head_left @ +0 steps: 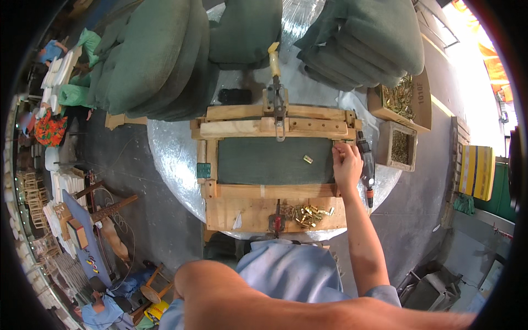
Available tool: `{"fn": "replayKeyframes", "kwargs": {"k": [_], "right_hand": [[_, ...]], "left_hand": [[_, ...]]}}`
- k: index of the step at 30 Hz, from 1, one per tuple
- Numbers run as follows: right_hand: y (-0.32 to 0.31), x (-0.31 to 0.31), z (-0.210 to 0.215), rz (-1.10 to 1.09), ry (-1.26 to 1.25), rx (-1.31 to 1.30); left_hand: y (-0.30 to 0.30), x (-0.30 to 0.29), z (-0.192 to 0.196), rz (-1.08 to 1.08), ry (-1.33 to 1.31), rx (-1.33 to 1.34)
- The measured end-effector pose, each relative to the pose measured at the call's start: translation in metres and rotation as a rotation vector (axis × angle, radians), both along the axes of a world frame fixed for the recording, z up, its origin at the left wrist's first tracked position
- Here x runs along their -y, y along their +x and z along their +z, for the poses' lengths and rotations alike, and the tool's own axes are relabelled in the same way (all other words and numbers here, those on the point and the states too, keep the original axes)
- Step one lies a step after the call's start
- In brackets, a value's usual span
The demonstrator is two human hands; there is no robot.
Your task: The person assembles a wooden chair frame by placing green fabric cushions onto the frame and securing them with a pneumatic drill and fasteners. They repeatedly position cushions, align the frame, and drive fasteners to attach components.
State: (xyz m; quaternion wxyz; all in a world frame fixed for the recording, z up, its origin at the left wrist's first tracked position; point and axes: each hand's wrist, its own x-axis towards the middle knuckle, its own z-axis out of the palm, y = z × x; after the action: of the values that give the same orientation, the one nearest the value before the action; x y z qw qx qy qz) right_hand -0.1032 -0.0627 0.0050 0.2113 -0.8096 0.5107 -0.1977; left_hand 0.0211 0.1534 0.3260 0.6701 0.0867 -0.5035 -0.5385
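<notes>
At the right end of a wooden clamping frame [275, 191], my right hand [348, 168] has its thumb and fingers pinched together beside the wood. Whatever lies between the fingertips is too small to make out. Within the frame sits a dark green fabric-covered panel [258, 162], and one small brass fitting [308, 159] rests on it, left of my hand. A toggle clamp [279, 104] with a yellowish handle reaches over the frame's far rail. Just right of my hand lies a black power screwdriver [366, 165]. My left forearm crosses the bottom of the picture; its hand is out of view.
Loose brass fittings [311, 216] lie on the near board beside a red-handled clamp [278, 223]. Right of the frame stand a wooden box of screws [383, 146] and a carton of brass pieces [422, 104]. Green cushion stacks [154, 60] rise at the far side.
</notes>
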Motion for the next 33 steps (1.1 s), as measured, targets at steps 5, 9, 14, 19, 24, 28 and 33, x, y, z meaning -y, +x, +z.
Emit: {"fn": "replayKeyframes", "kwargs": {"k": [5,9,14,19,24,28,33], "right_hand": [[0.008,0.003,0.003,0.007,-0.062,-0.036],[0.012,-0.024,0.017,0.053,-0.073,-0.026],[0.009,-0.064,0.015,0.07,0.071,0.182],[-0.013,-0.069,0.022,0.126,0.276,0.348],[-0.004,-0.1,0.075,0.932,0.116,0.124],[0.019,-0.101,0.096,1.434,0.104,0.147],[0.039,0.006,0.064,1.723,-0.152,-0.064]], "left_hand": [[0.003,-0.008,0.0,0.024,-0.007,-0.002],[0.008,-0.019,0.001,0.042,-0.035,0.01],[0.011,-0.036,-0.001,0.074,-0.058,-0.001],[0.023,-0.051,0.0,0.105,-0.063,-0.002],[0.038,-0.053,-0.005,0.167,-0.081,-0.018],[0.048,-0.047,-0.014,0.252,-0.061,-0.004],[0.054,-0.036,-0.02,0.363,-0.018,0.009]]}}
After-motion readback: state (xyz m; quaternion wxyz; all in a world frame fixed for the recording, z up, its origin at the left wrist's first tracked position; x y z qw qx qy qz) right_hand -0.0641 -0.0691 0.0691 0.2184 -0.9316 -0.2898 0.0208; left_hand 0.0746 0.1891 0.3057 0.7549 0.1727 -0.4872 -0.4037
